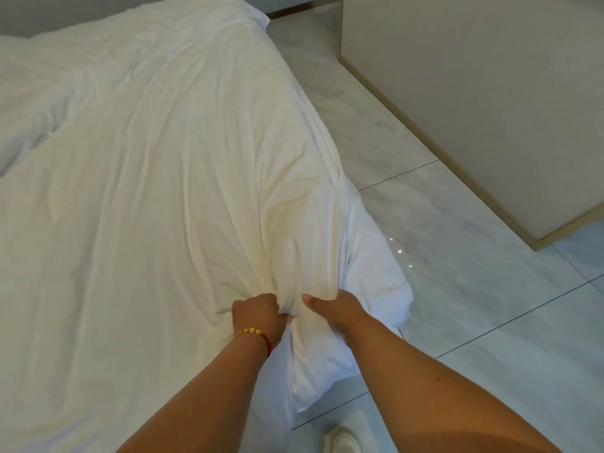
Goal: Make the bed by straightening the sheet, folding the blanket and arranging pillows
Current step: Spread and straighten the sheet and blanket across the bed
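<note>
The blanket (157,165) covers the bed, its corner hanging onto the tiled floor (474,289) at right; a cabinet (474,93), perhaps, stands beyond.

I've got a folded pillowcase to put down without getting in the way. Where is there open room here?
Free: the flat stretch of the white blanket left of the left hand, and the tiled floor between the bed and the beige cabinet. Crowded: the bed's near corner, where the left hand and right hand grip bunched fabric, and the floor by the shoe.
</note>
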